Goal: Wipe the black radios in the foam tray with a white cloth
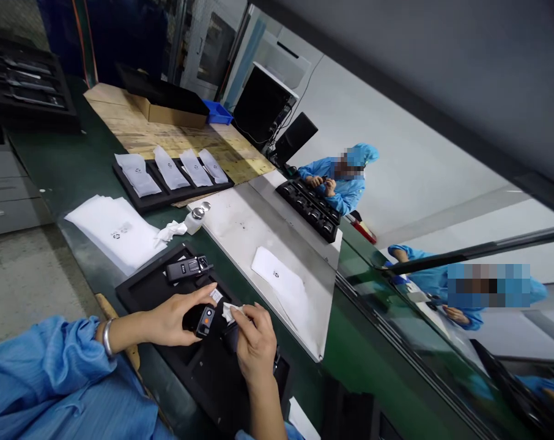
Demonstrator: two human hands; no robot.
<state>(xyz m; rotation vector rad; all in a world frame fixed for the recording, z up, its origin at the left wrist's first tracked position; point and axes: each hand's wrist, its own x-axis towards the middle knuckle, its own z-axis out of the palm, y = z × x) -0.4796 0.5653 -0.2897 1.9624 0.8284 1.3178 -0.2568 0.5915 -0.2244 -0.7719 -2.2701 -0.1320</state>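
My left hand (173,318) is closed round a small black device (206,322) that has an orange button on its near end. Just to the right, my right hand (257,339) pinches a crumpled white tissue (230,311) close to the device. Both hands are above a black foam tray (213,391). Another black device (188,267) lies in the tray's upper part, beyond my left hand. Part of a further dark device shows behind my right hand, mostly hidden.
White pouches (116,232) lie stacked at left, beside a dispenser bottle (195,221). A tray (173,194) holds several pouches. More pouches (281,284) rest on a white board (240,226). Two people (325,177) in blue work beyond, near another black tray (304,211).
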